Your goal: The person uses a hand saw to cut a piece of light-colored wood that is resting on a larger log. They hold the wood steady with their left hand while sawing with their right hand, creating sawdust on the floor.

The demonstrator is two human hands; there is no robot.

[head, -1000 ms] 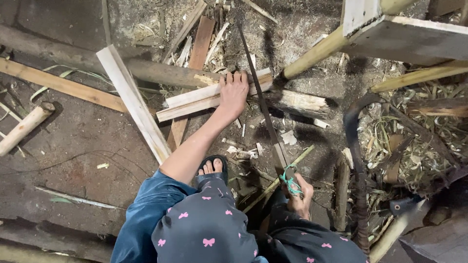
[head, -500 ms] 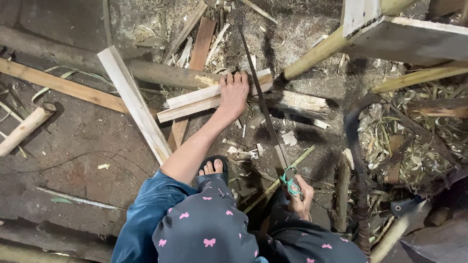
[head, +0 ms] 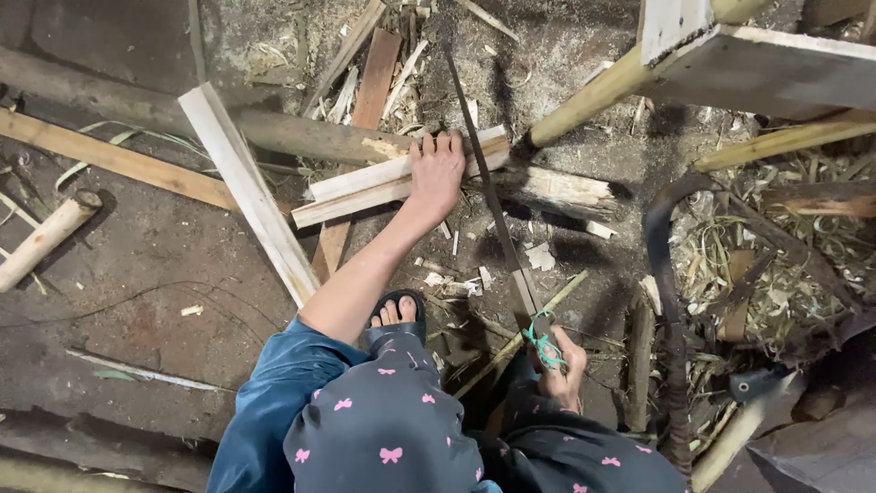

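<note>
My left hand [head: 436,172] presses flat on a pair of pale wooden slats [head: 365,187] that lie across a split log [head: 547,190] on the dirt ground. My right hand [head: 558,361] grips the handle of a long thin dark blade [head: 488,173], a saw-like tool with green cord [head: 545,345] wound round the grip. The blade runs up past the slats right beside my left hand's fingers. My foot in a black sandal [head: 399,315] rests below the slats.
A white board [head: 246,192] and a tan plank [head: 109,157] lie to the left, a round log [head: 41,239] at far left. Bamboo poles [head: 602,91] and a white wooden frame [head: 766,64] stand top right. A curved dark hose [head: 662,274] and plant scraps fill the right.
</note>
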